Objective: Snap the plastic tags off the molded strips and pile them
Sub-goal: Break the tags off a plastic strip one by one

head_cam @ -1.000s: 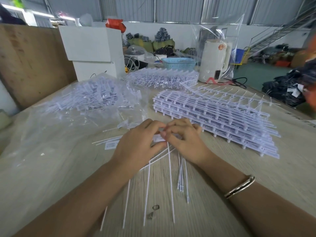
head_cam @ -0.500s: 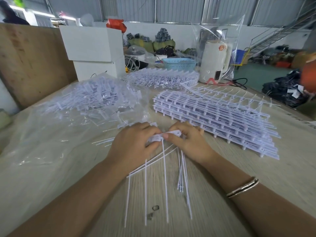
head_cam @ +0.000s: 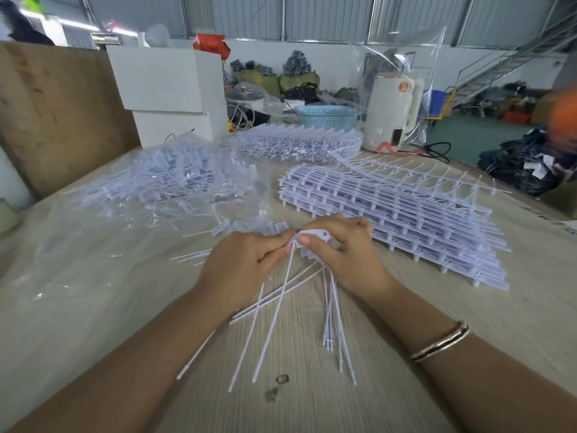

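My left hand (head_cam: pixel 242 267) and my right hand (head_cam: pixel 346 253) meet at the middle of the table, both pinching a white molded strip of tags (head_cam: pixel 312 236). Long thin tails (head_cam: pixel 274 326) of the tags fan out from the hands toward me over the wood. A small bundle of loose tags (head_cam: pixel 332 317) hangs below my right hand. A pile of snapped-off tags (head_cam: pixel 168 179) lies on clear plastic at the left. To the right lies a thick stack of whole molded strips (head_cam: pixel 399 220).
A second heap of strips (head_cam: pixel 296 142) sits behind, in front of white boxes (head_cam: pixel 168 85), a blue basket (head_cam: pixel 326 115) and a white kettle (head_cam: pixel 390 115) under a clear bag. A clear plastic sheet (head_cam: pixel 71 270) covers the table's left side. Two small rings (head_cam: pixel 281 379) lie near me.
Both hands have shifted slightly away from me with the strip. The tag tails have swung and fanned out more widely, and the strip end now sticks up above my right thumb.
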`<act>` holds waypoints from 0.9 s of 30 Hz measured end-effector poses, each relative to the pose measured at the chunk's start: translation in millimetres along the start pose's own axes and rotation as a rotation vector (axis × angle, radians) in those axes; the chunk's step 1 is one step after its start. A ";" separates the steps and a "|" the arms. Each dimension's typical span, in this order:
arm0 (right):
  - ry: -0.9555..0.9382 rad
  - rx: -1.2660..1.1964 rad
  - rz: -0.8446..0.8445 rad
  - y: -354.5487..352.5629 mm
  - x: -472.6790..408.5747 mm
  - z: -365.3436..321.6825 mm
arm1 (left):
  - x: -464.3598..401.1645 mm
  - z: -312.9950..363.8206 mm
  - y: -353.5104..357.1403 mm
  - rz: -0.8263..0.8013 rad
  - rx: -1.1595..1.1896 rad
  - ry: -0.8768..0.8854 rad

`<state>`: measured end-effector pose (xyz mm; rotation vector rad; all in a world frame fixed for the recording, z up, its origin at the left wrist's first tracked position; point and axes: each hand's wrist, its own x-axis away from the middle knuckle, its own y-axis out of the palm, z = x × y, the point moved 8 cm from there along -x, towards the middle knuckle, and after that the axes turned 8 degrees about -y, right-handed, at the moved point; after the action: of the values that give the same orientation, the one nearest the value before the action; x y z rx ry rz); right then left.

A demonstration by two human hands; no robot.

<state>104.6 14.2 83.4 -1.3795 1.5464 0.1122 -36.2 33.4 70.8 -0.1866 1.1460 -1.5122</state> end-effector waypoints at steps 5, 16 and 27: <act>-0.064 -0.018 0.029 -2.1 -1.8 -8.6 | 0.8 2.0 -1.1 0.003 0.089 0.017; -0.145 0.032 0.070 -3.7 -4.3 -13.9 | 2.1 7.3 -5.1 0.014 0.125 0.008; 0.132 0.056 -0.014 -5.4 -0.4 28.5 | -0.8 -5.4 -15.8 0.073 0.223 -0.084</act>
<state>125.8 30.9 72.8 -1.3758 1.6362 -0.0314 -50.1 34.7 79.9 -0.0550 0.9013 -1.5397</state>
